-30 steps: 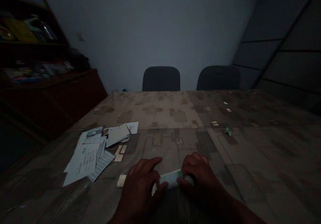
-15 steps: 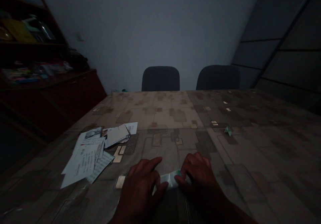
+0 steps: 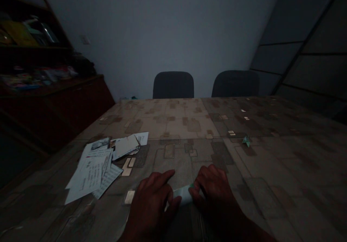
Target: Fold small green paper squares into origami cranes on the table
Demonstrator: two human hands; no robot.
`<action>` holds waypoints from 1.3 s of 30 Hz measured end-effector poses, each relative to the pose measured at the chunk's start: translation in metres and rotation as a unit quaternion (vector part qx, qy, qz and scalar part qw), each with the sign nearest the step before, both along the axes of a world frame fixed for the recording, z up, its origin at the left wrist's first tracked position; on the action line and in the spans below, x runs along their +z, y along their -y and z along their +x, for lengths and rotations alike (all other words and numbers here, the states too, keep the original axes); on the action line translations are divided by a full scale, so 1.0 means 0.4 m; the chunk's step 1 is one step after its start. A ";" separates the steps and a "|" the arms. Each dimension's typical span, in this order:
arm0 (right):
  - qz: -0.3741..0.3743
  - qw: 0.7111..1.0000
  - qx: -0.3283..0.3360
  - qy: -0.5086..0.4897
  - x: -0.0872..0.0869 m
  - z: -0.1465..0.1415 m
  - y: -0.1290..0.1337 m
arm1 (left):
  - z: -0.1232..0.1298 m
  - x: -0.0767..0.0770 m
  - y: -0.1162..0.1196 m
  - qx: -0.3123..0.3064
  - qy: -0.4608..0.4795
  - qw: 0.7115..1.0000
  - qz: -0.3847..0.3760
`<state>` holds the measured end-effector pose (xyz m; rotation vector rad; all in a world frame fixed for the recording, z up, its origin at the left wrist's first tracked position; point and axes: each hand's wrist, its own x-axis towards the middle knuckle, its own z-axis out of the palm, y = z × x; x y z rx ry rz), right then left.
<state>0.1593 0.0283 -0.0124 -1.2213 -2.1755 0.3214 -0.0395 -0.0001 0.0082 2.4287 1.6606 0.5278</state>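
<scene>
A narrow folded strip of pale paper with some green at its right end lies at the near edge of the table, between my hands. My left hand grips its left end between thumb and bent index finger, one finger pointing forward above it. At the right end, my right hand pinches the strip with thumb and fingers. Both ends of the strip are hidden under the fingers. Farther off to the right stands a small green folded-paper piece, apart from both hands.
Printed sheets lie in a loose pile on the left, with a stack of cards or papers beside them. A patterned cloth covers the table. Two dark chairs stand behind it, and a shelf unit fills the left side.
Both hands stay in nearly the same place on the paper strip. The right thumb and fingers have shifted very slightly at its right end.
</scene>
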 end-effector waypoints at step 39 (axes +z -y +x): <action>-0.012 1.000 -0.008 0.006 0.005 0.008 -0.011 | -0.015 -0.042 0.015 -0.190 -0.094 0.953 0.215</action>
